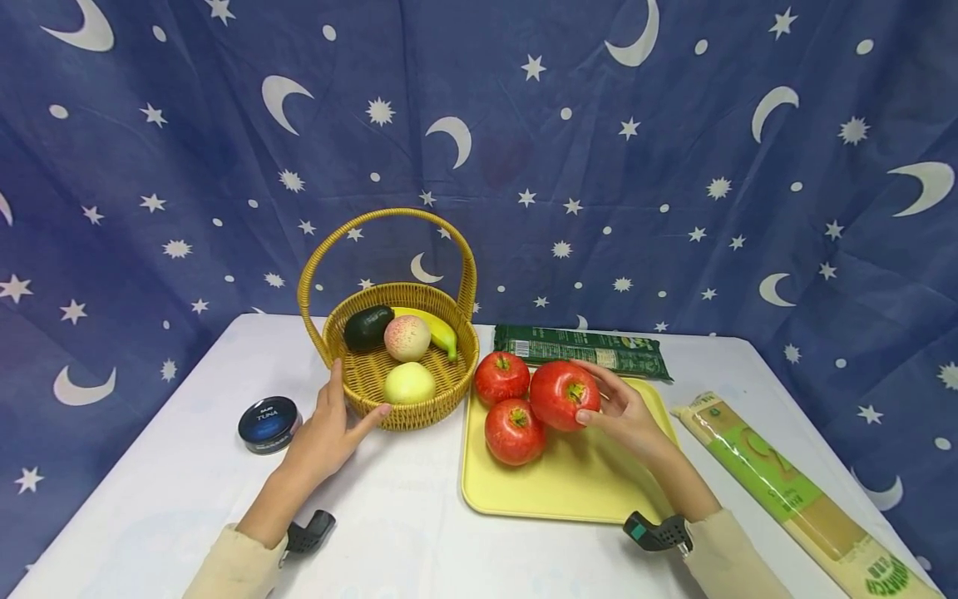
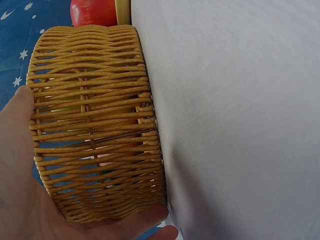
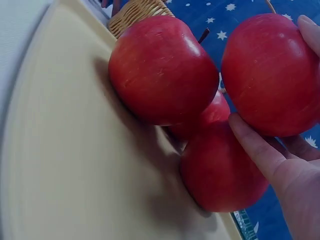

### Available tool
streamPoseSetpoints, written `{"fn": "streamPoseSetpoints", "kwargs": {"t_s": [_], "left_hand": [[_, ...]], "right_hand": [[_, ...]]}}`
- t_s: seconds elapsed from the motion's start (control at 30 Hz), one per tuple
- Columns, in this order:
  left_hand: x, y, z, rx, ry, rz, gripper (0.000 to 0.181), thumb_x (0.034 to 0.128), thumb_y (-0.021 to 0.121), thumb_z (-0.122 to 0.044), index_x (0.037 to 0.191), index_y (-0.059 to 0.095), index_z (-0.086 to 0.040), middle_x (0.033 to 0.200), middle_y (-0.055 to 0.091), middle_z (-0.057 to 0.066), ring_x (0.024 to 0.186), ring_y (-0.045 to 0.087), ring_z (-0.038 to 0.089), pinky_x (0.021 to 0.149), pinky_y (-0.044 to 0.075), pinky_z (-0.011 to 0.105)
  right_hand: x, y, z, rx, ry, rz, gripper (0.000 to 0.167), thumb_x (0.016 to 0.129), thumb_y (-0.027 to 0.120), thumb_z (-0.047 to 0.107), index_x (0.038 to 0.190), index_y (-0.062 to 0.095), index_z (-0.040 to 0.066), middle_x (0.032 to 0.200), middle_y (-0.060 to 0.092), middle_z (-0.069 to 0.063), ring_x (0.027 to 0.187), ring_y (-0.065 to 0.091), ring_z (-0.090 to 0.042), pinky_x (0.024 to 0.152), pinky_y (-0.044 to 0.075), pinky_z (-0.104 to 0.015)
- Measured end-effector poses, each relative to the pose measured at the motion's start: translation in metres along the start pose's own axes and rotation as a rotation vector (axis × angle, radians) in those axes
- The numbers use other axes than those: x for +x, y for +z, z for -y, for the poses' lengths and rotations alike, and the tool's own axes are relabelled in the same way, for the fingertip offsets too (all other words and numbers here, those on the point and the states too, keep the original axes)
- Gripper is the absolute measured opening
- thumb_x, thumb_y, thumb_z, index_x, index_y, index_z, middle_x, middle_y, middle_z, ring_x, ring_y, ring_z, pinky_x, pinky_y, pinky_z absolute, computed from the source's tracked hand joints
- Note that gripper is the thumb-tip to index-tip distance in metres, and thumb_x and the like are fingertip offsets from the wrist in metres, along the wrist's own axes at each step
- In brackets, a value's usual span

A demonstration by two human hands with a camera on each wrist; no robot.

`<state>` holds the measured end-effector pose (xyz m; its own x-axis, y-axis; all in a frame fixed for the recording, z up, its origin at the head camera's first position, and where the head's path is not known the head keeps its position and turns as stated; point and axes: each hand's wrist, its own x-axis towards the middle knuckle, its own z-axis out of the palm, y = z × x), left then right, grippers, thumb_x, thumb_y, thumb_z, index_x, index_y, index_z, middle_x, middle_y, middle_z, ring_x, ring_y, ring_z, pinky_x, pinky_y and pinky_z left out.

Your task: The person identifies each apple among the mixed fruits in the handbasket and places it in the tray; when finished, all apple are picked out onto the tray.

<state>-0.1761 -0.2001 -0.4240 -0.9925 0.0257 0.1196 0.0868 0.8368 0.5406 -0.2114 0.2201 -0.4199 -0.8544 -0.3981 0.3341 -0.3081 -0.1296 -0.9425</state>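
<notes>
My right hand holds a red apple between thumb and fingers, raised above the yellow tray. More red apples sit on the tray; the right wrist view shows another apple below the held one, hidden from the head view. My left hand is spread against the near left side of a wicker basket, thumb at its rim. Inside the basket lie a dark green avocado, a banana, a peach and a yellow-green fruit.
A tuna can stands left of the basket, close to my left hand. Behind the tray lies a dark green packet. A long noodle packet lies along the right side of the white table. The basket's tall handle arches over it.
</notes>
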Motion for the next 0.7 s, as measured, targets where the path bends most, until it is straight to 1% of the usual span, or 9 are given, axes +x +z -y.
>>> {"fn": "streamPoseSetpoints", "kwargs": {"t_s": [0.2, 0.3, 0.47, 0.53, 0.6, 0.7], "left_hand": [[0.000, -0.001, 0.000, -0.003, 0.003, -0.007, 0.106, 0.0925, 0.049, -0.065, 0.155, -0.013, -0.005, 0.151, 0.021, 0.038, 0.126, 0.040, 0.058, 0.095, 0.035, 0.070], [0.001, -0.001, 0.000, -0.004, 0.001, -0.005, 0.106, 0.0926, 0.049, -0.065, 0.155, -0.013, -0.006, 0.151, 0.020, 0.037, 0.126, 0.041, 0.058, 0.095, 0.037, 0.070], [0.002, 0.000, -0.001, -0.012, -0.004, 0.001, 0.106, 0.0926, 0.048, -0.065, 0.155, -0.014, -0.007, 0.152, 0.019, 0.036, 0.126, 0.041, 0.057, 0.094, 0.037, 0.070], [0.002, 0.000, -0.001, -0.015, -0.006, 0.002, 0.106, 0.0924, 0.048, -0.066, 0.155, -0.014, -0.006, 0.152, 0.018, 0.036, 0.127, 0.040, 0.057, 0.095, 0.036, 0.070], [0.001, 0.000, -0.001, -0.013, -0.008, 0.000, 0.106, 0.0922, 0.048, -0.066, 0.155, -0.013, -0.006, 0.152, 0.019, 0.036, 0.127, 0.040, 0.057, 0.096, 0.036, 0.070], [0.001, 0.000, -0.001, -0.009, -0.008, 0.000, 0.106, 0.0923, 0.048, -0.066, 0.155, -0.013, -0.006, 0.152, 0.019, 0.036, 0.127, 0.040, 0.057, 0.095, 0.036, 0.070]], "right_hand": [[-0.010, -0.003, -0.002, 0.019, -0.032, 0.024, 0.063, 0.083, 0.064, -0.014, 0.142, 0.047, 0.004, 0.135, 0.053, 0.007, 0.119, 0.057, -0.009, 0.091, 0.052, -0.027], [-0.015, -0.007, -0.005, 0.029, -0.026, 0.037, 0.064, 0.084, 0.064, -0.014, 0.142, 0.047, 0.004, 0.137, 0.053, 0.007, 0.120, 0.056, -0.008, 0.092, 0.051, -0.028], [-0.025, -0.014, -0.009, 0.072, 0.018, 0.054, 0.064, 0.084, 0.062, -0.015, 0.142, 0.047, 0.007, 0.138, 0.052, 0.007, 0.121, 0.056, -0.009, 0.092, 0.051, -0.029], [-0.029, -0.017, -0.011, 0.082, 0.047, 0.063, 0.064, 0.084, 0.062, -0.014, 0.142, 0.048, 0.008, 0.137, 0.052, 0.006, 0.120, 0.057, -0.009, 0.092, 0.051, -0.029], [-0.032, -0.018, -0.012, 0.071, 0.077, 0.074, 0.063, 0.085, 0.064, -0.012, 0.143, 0.047, 0.008, 0.136, 0.052, 0.005, 0.119, 0.057, -0.010, 0.093, 0.051, -0.029], [-0.037, -0.020, -0.014, 0.024, 0.132, 0.076, 0.062, 0.086, 0.065, -0.008, 0.144, 0.044, 0.006, 0.135, 0.052, 0.007, 0.119, 0.058, -0.009, 0.094, 0.050, -0.029]]}}
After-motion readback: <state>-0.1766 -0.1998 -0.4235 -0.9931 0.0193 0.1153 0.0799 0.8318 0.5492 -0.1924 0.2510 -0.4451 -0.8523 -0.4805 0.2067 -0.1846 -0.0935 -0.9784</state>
